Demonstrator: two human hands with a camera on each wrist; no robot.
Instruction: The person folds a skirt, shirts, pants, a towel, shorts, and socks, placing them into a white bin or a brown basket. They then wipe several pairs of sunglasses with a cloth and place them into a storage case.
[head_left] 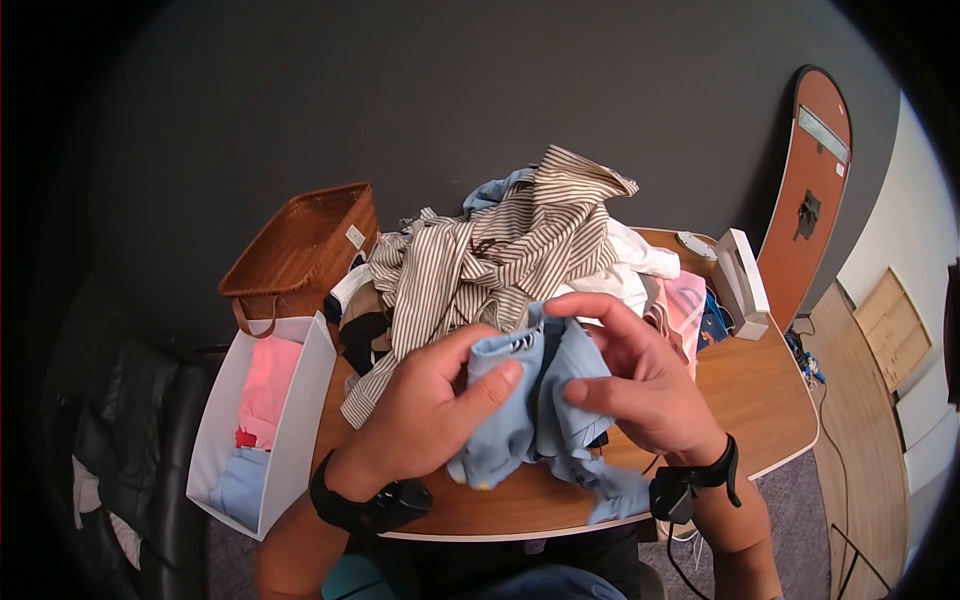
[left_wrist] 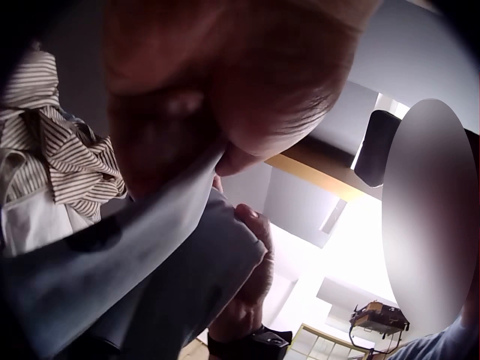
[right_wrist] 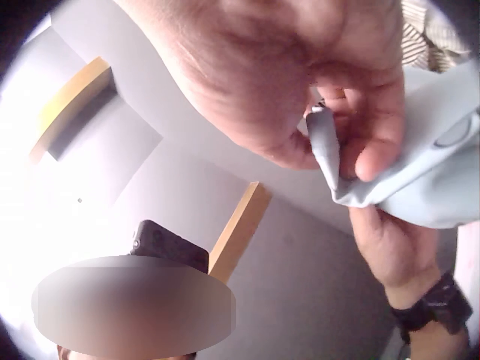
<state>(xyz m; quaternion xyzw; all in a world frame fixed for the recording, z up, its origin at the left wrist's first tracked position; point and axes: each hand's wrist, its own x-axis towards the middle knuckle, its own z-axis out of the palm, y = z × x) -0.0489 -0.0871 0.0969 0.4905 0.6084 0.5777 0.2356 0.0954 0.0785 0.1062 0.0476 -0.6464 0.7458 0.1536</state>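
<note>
- Blue garment [head_left: 505,430] is between our hands, above the near edge of the table [head_left: 755,400]; its trailing end could snag there as we move.
- Our left hand [head_left: 420,410] pinches one side, our right hand [head_left: 660,400] the other, thumbs against curled fingers; uneven pulling could skew the folds.
- Beyond, the loosely heaped striped cloth [head_left: 435,275] could slide towards us if bumped.

Black leather chair [head_left: 150,440] dim at eight o'clock, light blue cloth garment [right_wrist: 435,187] cropped at right wrist view's three o'clock, dark print [head_left: 523,343] illegible
</note>
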